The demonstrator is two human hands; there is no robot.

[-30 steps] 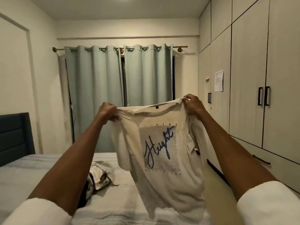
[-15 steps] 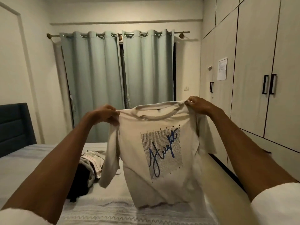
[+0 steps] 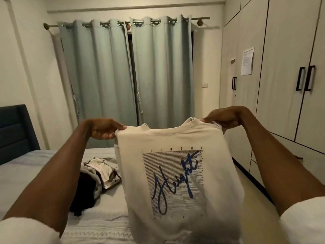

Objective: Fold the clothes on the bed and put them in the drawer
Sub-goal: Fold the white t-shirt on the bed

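Observation:
A cream T-shirt (image 3: pixel 133 173) with a blue script print hangs in the air in front of me, print side toward me. My left hand (image 3: pixel 103 128) pinches its left shoulder and my right hand (image 3: pixel 223 118) pinches its right shoulder. The shirt's hem reaches down to the bed (image 3: pixel 26 171). On the bed, left of the shirt, lies a crumpled pile of clothes (image 3: pixel 98 175), beige on top with a dark garment beneath. The sleeves of the shirt are hidden behind its body.
Wardrobe doors with black handles (image 3: pixel 305 78) line the right wall, with drawer fronts (image 3: pixel 309 161) below them. A narrow floor strip runs between bed and wardrobe. Pale green curtains (image 3: pixel 126 71) hang at the far wall. A dark headboard (image 3: pixel 14 131) stands at the left.
Both hands have lowered the shirt and brought it closer to me. The sleeves that hung out at the sides are now behind the shirt's body.

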